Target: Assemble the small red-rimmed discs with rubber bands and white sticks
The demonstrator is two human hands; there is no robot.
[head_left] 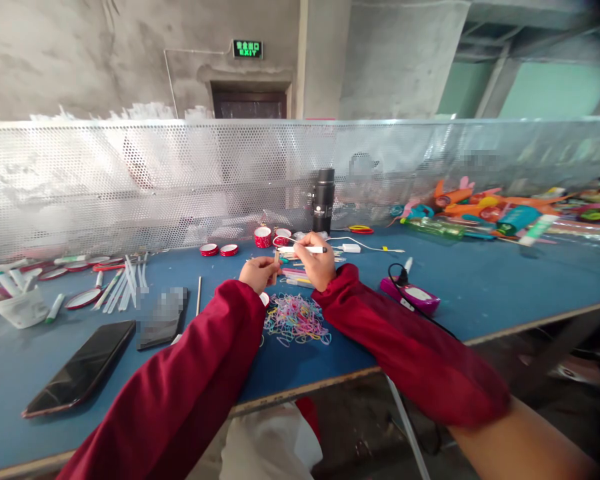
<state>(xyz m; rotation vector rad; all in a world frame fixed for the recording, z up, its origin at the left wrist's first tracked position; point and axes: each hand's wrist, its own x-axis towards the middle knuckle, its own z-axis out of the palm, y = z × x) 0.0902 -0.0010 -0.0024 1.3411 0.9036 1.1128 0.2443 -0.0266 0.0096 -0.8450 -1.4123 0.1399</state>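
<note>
Both my hands are raised over the middle of the blue table (pixel 465 267). Pinched in my left hand (pixel 258 274) is a small flat wooden stick (pixel 275 268), held upright. My right hand (pixel 318 263) grips a white marker (pixel 304 249) with a dark end, lying level and pointing left to the top of the stick. Whether its tip touches the wood I cannot tell. Below my hands spreads a pile of colourful small rubber bands (pixel 300 320). Behind the right hand lie more sticks and some pastel-coloured strips (pixel 298 277).
Red round tins (pixel 263 237) and a black thermos (pixel 323 200) stand by the perforated metal screen (pixel 180 180). Two phones (pixel 83 367), a cup of markers (pixel 20 308) and clear sticks lie left. A purple power strip (pixel 411 296) and piled toys (pixel 495 207) are right.
</note>
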